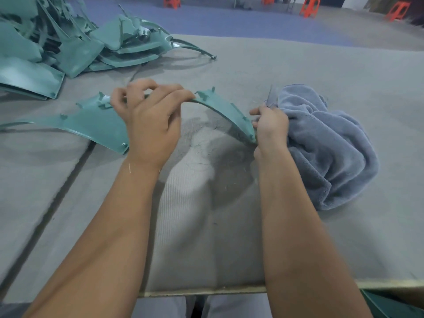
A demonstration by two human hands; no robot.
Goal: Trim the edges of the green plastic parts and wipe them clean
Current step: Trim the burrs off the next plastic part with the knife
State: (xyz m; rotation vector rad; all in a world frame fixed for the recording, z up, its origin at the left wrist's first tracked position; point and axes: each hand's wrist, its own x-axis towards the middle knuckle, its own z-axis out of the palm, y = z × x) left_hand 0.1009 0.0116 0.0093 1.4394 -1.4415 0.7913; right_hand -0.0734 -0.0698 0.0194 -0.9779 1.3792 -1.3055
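Panel, a curved green plastic part [96, 125], spans lengthwise between both hands: left hand [149, 120] grips its upper edge mid-span, right hand [270, 127] pinches its near tip with a thin blade [269, 95], grey towel [325, 145] just beyond.

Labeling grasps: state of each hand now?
Left hand: gripping the green plastic part.
Right hand: closed around a thin tool.

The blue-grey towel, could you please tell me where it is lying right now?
In the head view the blue-grey towel lies bunched on the table, right of centre, against the right hand.
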